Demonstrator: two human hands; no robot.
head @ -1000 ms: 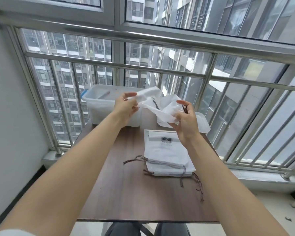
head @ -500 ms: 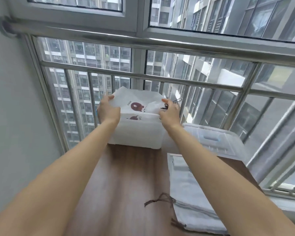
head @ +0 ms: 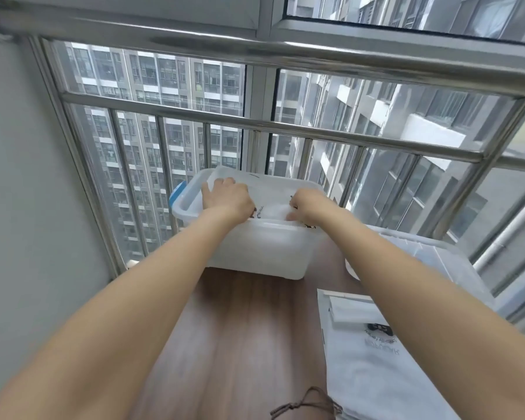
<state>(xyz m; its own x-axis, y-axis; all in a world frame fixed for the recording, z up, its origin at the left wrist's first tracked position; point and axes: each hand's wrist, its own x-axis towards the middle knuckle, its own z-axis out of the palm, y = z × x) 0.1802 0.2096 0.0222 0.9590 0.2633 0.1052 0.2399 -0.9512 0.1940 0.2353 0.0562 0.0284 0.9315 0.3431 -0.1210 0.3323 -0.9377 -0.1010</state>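
1. Nearest you, at the near right corner of the wooden table (head: 240, 328), lies a stack of flat white bags (head: 376, 374). Its brown drawstring cords (head: 306, 404) trail over the wood at the near edge.
2. The topmost one carries a small dark figure and a line of print. It is upside down to you and too blurred to read.
3. Beyond the stack, at the right edge, a clear plastic lid (head: 431, 259) lies flat, partly crossed by your right forearm.
4. At the far edge stands an open translucent box (head: 255, 250) with a blue clasp (head: 175, 192) on its left end.
5. Inside the box lies the white bag (head: 273, 212), soft and creased. Your hands hide most of its dark-brown print, and no letters are legible.
6. Your left hand (head: 228, 198) curls its fingers down over the bag's left part. Your right hand (head: 309, 206), fingers bent, pinches its right part.
7. Behind the box runs a steel railing (head: 285, 128).
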